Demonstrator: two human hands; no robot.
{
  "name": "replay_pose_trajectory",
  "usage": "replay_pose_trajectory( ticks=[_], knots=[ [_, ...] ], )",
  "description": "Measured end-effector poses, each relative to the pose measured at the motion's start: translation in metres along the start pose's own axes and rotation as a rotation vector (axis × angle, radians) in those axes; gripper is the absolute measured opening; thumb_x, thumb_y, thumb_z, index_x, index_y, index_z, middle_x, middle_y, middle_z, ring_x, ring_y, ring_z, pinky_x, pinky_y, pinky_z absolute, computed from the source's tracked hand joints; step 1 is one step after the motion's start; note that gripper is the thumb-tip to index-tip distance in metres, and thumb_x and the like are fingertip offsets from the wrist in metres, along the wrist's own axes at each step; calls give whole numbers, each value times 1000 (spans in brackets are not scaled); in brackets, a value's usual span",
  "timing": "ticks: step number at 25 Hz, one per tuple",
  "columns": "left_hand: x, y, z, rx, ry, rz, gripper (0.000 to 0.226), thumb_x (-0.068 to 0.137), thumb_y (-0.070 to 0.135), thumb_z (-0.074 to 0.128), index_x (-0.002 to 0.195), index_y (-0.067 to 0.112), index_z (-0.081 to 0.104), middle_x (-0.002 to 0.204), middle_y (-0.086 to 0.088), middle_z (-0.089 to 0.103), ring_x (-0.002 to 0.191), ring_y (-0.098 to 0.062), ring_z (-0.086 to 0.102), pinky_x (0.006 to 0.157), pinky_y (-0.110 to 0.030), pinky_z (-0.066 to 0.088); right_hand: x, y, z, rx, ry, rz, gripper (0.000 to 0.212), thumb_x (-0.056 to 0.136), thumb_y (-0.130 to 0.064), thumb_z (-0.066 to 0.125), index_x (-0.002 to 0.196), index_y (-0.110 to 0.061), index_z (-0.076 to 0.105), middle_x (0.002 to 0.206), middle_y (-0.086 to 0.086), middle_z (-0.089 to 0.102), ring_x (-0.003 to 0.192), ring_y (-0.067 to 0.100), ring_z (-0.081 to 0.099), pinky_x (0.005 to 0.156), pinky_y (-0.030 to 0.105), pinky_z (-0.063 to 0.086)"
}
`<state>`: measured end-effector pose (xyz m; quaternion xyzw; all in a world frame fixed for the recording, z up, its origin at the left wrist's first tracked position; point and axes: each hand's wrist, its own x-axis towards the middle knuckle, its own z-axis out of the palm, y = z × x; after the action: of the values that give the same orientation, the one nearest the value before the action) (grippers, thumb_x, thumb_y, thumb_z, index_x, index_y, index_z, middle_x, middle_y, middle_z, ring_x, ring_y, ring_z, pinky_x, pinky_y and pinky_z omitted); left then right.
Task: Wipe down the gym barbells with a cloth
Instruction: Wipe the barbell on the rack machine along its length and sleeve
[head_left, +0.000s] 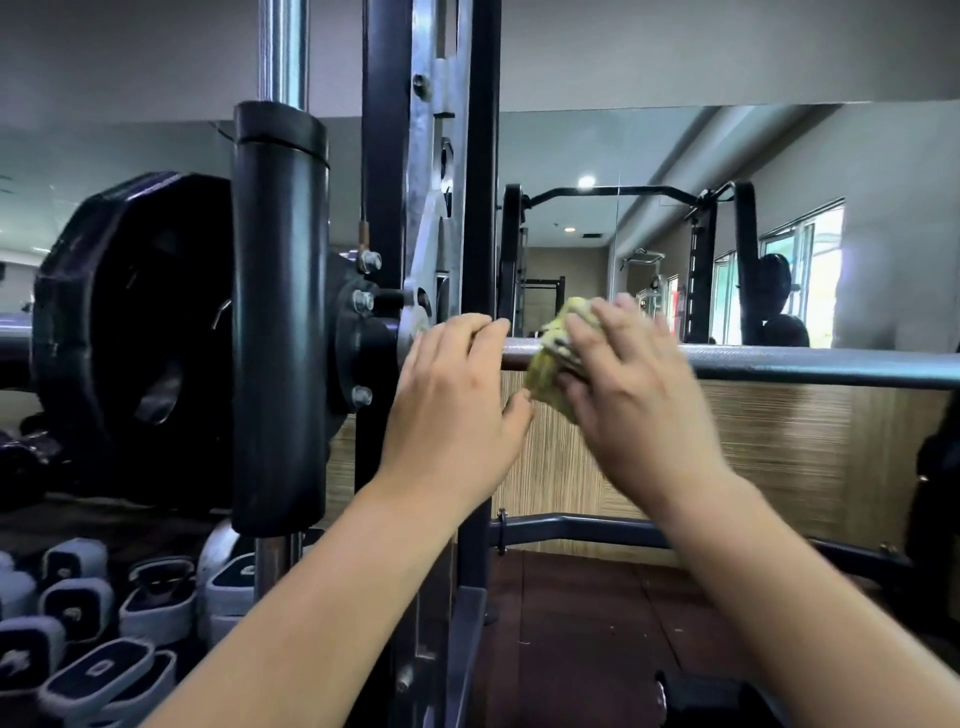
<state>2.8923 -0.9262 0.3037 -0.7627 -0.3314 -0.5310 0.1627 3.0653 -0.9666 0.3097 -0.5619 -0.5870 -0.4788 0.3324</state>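
Wiping: right hand (628, 395), blurred, grips the bunched yellow cloth (548, 358) round the barbell (805, 364), near the rack end.
Steadying: left hand (452, 395) hooks its fingers over the bar, thumb under, just beside the cloth.
Risk: a fast stroke could knock the knuckles into the left hand, or the cloth could slip off.
Containers: none visible; weights (93, 670) lie loose on the floor.

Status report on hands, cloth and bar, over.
Left grip holds bar. Right grip holds cloth on bar, blurred. Rack post just beyond left grip.
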Motion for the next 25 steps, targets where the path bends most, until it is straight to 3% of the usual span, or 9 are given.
replay_pose_trajectory(
  ticks=[3, 5, 7, 10, 14, 18, 21, 25],
  knots=[
    [-9, -7, -5, -56, 48, -81, 62, 85, 13, 55, 145, 12, 40, 146, -3, 41, 135, -22, 34, 112, -39, 35, 24, -54, 24, 19, 1, -113, 55, 93, -28, 35, 142, -7, 51, 147, 14, 50, 142, 35, 40, 120, 51, 22],
    [-13, -11, -8, -61, 43, -81, 63, 86, 10, 52, 147, 11, 37, 148, -2, 38, 136, -21, 32, 112, -35, 35, 29, -60, 28, 10, 7, -171, 50, 95, -24, 43, 142, -8, 51, 146, 13, 52, 140, 35, 43, 119, 50, 23],
    [-15, -13, -10, -39, -3, -52, 64, 89, 16, 53, 149, 11, 33, 149, -1, 36, 137, -19, 29, 111, -33, 32, 22, -38, 19, -12, -15, -185, 52, 96, -34, 52, 143, -11, 50, 147, 13, 51, 139, 34, 44, 119, 53, 21],
    [-15, -14, -8, -28, -47, -40, 62, 93, 23, 51, 151, 12, 29, 151, 0, 33, 141, -17, 24, 113, -32, 29, 0, 17, -4, -36, -38, -97, 55, 97, -44, 42, 144, -16, 50, 148, 12, 50, 140, 33, 43, 121, 55, 19],
    [-20, -13, -3, -43, -34, -39, 60, 92, 19, 51, 149, 8, 33, 150, -4, 35, 141, -21, 27, 117, -33, 27, 0, 2, -1, 3, -18, 21, 55, 90, -22, 55, 145, -16, 49, 150, 12, 48, 143, 33, 39, 122, 53, 13],
    [-19, -16, -5, -41, -38, -67, 63, 88, 7, 50, 148, 6, 33, 150, -6, 35, 140, -22, 28, 118, -33, 26, 27, -56, 21, 37, -28, -124, 54, 91, -25, 35, 141, -14, 53, 149, 8, 50, 141, 30, 43, 120, 53, 17],
    [-16, -16, -8, -24, -54, -48, 65, 89, 12, 55, 150, 10, 30, 152, -1, 32, 142, -18, 25, 115, -32, 27, 24, -38, 15, -4, -44, -147, 56, 93, -30, 31, 144, -19, 49, 151, 3, 48, 142, 28, 42, 121, 54, 17],
    [-12, 0, -8, -27, -69, -6, 62, 92, 21, 55, 149, 13, 33, 152, 0, 33, 143, -17, 25, 116, -36, 30, -3, 26, -15, -55, -79, -49, 54, 94, -29, 46, 147, -22, 45, 154, 2, 45, 143, 26, 40, 123, 55, 14]
  ],
)
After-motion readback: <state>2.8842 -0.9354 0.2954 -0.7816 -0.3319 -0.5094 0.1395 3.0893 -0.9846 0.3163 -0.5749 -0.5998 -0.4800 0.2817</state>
